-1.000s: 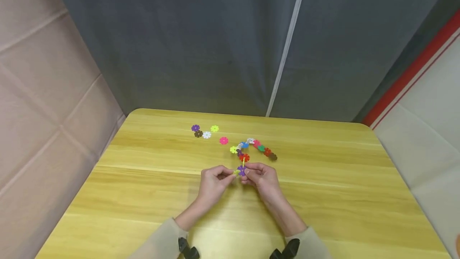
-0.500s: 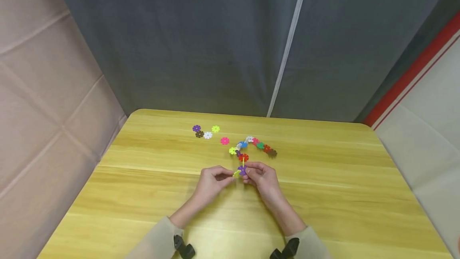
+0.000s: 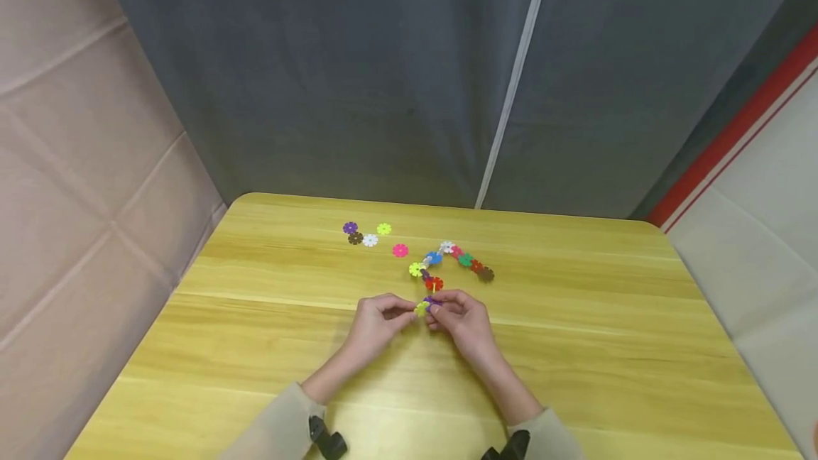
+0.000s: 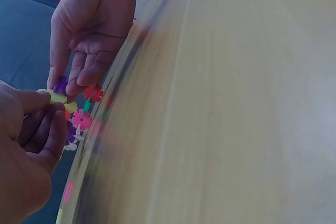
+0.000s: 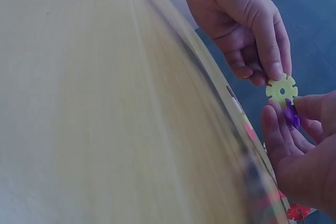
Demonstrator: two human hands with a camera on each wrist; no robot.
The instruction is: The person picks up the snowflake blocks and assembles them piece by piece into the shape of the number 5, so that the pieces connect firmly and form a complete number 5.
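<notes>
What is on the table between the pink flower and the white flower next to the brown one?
Nothing: in the head view only bare yellow table shows between the pink flower and the white flower.

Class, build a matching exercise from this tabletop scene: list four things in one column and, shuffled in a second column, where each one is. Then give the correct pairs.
Column 1
1. yellow-green disc
2. purple disc
3. pink disc
4. chain of joined discs

Column 2
A. lying alone on the table, between the loose cluster and the chain
B. pinched by the left hand
C. curving across the table beyond both hands
D. pinched by the right hand

Pairs: 1-B, 2-D, 3-A, 4-C
</notes>
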